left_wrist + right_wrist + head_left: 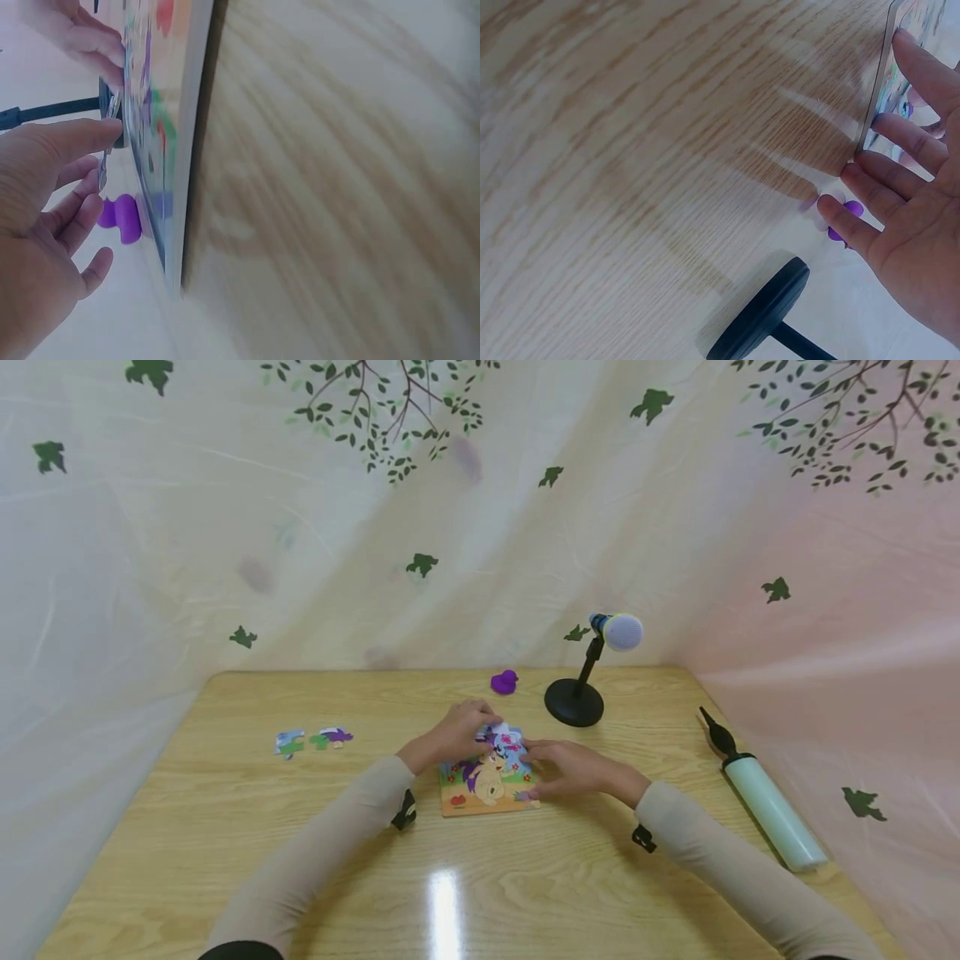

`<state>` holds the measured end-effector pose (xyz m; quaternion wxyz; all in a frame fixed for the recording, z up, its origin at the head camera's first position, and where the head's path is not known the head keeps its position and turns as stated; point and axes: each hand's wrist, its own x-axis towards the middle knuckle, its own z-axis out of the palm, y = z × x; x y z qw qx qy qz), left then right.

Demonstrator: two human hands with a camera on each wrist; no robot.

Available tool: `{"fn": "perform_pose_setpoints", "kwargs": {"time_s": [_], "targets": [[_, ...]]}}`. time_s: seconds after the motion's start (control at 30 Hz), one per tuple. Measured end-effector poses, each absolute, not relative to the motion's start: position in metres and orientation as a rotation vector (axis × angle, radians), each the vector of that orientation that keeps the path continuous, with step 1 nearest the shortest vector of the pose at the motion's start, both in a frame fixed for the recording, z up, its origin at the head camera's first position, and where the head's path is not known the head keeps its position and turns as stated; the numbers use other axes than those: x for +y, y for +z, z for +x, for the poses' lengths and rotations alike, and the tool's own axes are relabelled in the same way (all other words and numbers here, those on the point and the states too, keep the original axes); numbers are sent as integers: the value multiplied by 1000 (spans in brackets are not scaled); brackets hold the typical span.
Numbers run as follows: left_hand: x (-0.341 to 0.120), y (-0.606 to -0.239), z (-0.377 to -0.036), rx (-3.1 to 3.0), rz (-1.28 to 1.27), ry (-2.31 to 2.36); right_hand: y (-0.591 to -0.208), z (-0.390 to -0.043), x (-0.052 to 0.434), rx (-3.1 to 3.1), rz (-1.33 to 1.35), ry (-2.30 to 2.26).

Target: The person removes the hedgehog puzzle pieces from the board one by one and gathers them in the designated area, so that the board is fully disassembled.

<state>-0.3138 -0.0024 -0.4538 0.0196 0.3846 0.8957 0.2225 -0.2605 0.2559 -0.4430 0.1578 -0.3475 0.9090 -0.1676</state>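
A jigsaw puzzle board (459, 804) with a purple-haired cartoon figure lies on the wooden table. Above its upper part, my left hand (452, 732) pinches a puzzle piece (103, 177) between thumb and fingertips, seen nearly edge-on in the left wrist view. My right hand (576, 768) is at the board's right side with fingers extended. Its thumb rests on the lower right of the board, and the fingertips (885, 124) touch the edge farther up. Part of the picture is hidden behind the left hand.
Loose puzzle pieces (289, 742) lie to the left. Behind the board sit a purple rubber duck (505, 682) and a toy microphone (622, 632) on a black stand (573, 702). A pale green balloon pump (776, 814) lies along the right table edge.
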Motion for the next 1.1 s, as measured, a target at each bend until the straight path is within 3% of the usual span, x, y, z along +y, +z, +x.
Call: {"fn": "perform_pose_setpoints", "kwargs": {"time_s": [1.1], "targets": [[-155, -447, -300, 2995, 1150, 765, -442, -259, 255, 2606, -958, -462]]}}
